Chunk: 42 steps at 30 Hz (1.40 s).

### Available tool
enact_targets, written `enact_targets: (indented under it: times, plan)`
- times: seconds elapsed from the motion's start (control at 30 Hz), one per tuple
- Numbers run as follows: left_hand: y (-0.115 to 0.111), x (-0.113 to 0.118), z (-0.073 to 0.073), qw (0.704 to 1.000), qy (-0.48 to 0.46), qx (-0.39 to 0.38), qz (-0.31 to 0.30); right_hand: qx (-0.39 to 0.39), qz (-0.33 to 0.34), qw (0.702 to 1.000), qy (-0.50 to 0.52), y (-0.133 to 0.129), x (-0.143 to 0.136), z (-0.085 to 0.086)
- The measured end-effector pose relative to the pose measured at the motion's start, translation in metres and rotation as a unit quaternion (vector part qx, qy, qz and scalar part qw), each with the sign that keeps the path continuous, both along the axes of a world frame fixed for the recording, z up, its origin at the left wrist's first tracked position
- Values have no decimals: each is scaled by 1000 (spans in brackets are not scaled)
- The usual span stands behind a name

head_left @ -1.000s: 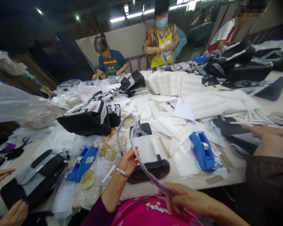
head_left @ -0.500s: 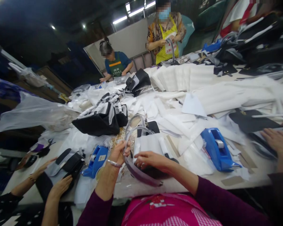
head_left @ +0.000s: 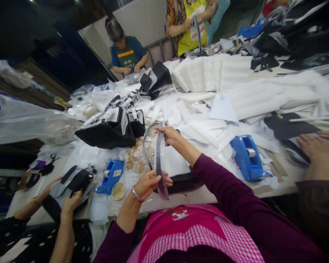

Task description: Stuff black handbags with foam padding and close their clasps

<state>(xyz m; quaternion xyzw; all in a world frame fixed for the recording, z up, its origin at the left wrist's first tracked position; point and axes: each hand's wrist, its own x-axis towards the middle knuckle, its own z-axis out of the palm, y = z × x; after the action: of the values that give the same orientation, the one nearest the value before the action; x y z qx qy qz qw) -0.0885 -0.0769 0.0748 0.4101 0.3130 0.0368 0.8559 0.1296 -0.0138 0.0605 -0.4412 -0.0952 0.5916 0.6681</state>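
A dark handbag strap (head_left: 159,157) in a clear plastic wrap stands upright in front of me, stretched between my two hands. My left hand (head_left: 149,185) grips its lower part, fingers closed round it. Higher up, my right hand (head_left: 168,134) pinches the strap's upper part. Another curved section of strap loops to the left, behind the held length. Below and behind my hands lies a black handbag (head_left: 188,182), mostly covered by a white sheet (head_left: 175,160). My forearm and the strap hide part of the bag.
Blue tape dispensers stand left (head_left: 111,177) and right (head_left: 248,157), with a tape roll (head_left: 118,191) near the left one. Black bags (head_left: 106,133) and white foam sheets (head_left: 208,73) cover the table. Co-workers' hands work at both sides; two people stand across.
My right hand has moved up from the bag to the strap's upper part. The strap has gone from curved to straighter and upright. The view has tilted down.
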Motion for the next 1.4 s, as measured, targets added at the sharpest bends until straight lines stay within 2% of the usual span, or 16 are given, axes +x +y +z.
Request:
enact_targets:
  times: [0.07, 0.13, 0.23, 0.33, 0.43, 0.5, 0.57, 0.7, 0.77, 0.87, 0.93, 1.03, 1.13, 1.2, 1.27, 1.4]
  plan:
    - [-2, 2, -7, 1000, 6, -8, 29, 21, -4, 1000, 15, -6, 10, -7]
    - [4, 12, -11, 997, 4, 7, 81, 45, 30, 998, 19, -28, 8, -12]
    - [24, 32, -10, 989, -5, 25, 147, 66, 139, 988, -7, -87, -14, -18]
    - [39, 53, -6, 981, -23, 28, 192, 82, 252, 962, -63, -141, -43, -31]
    - [38, 69, -2, 982, -30, 47, 182, 51, 267, 961, -59, -161, -60, -43]
    - [32, 75, -2, 989, -6, 52, 135, 28, 236, 968, -75, -158, -58, -45]
    - [29, 79, -2, 993, 18, 50, 104, 11, 203, 968, -150, -154, -48, -42]
    - [37, 87, 4, 985, -1, 74, 158, -44, 43, 925, -374, -158, -23, -27]
    - [43, 91, 8, 976, -21, 93, 194, -75, 39, 937, -338, -162, -16, -22]
    - [44, 98, 9, 965, -50, 108, 233, -93, 125, 974, -164, -156, -12, -21]
    - [39, 102, 6, 961, -60, 105, 249, -99, 121, 983, -97, -143, -9, -23]
    - [33, 105, 0, 958, -62, 90, 266, -108, 91, 988, -58, -117, -2, -24]
    - [32, 105, 1, 955, -49, 73, 282, -91, 99, 986, -97, -97, 6, -20]
    - [33, 103, 6, 955, -39, 63, 289, -60, 119, 974, -183, -91, 9, -14]
    - [33, 103, 13, 952, -28, 54, 299, -22, 137, 945, -296, -90, 12, -7]
    - [27, 105, 20, 946, -13, 26, 323, 50, 138, 841, -520, -96, 20, 8]
